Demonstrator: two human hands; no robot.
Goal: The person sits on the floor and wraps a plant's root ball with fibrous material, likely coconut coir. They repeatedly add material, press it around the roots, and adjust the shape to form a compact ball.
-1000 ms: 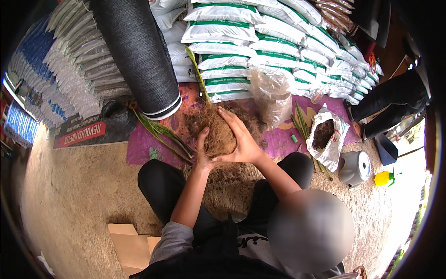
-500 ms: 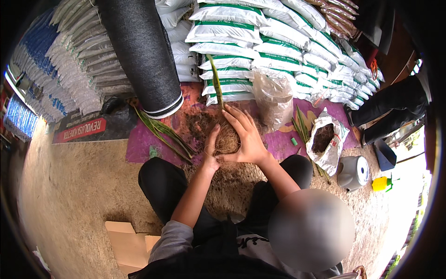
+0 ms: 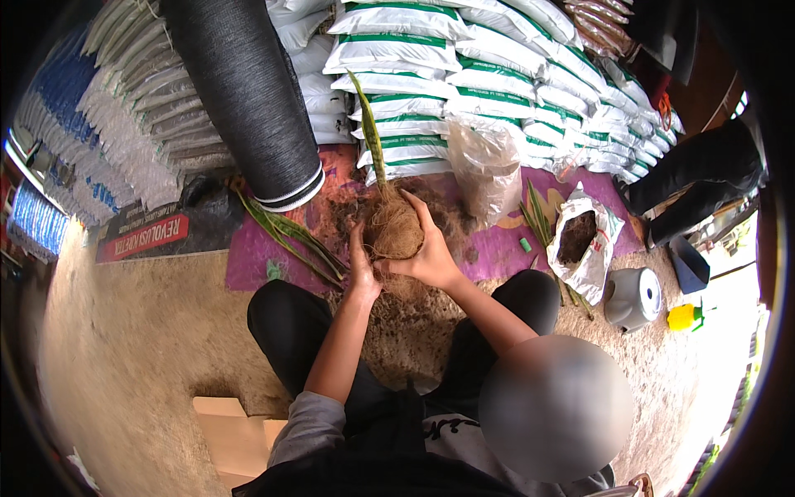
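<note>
Between my two hands is a round ball of brown coconut fibre [image 3: 396, 232] with one upright snake plant leaf [image 3: 373, 137] rising from its top. My left hand [image 3: 362, 267] rests along its left side, fingers pointing away from me. Around its right and lower side curves my right hand [image 3: 432, 248], thumb across the near side. Loose strands stick out toward my left hand. Under the ball lies a purple sheet [image 3: 489, 257] strewn with brown fibre and soil. More cut snake plant leaves [image 3: 286, 232] lie left of my hands.
Stacked white-and-green sacks [image 3: 393, 54] and a black mesh roll [image 3: 244, 99] stand beyond. Rightward are a clear plastic bag [image 3: 489, 178], an open white sack of dark soil [image 3: 600, 269], a grey container [image 3: 633, 300], a yellow bottle [image 3: 682, 317] and another person's legs [image 3: 696, 178]. Cardboard [image 3: 228, 435] lies near left.
My right hand has slid from the top of the fibre ball down to its right side, uncovering more of it. The leaf has shifted slightly left and up.
</note>
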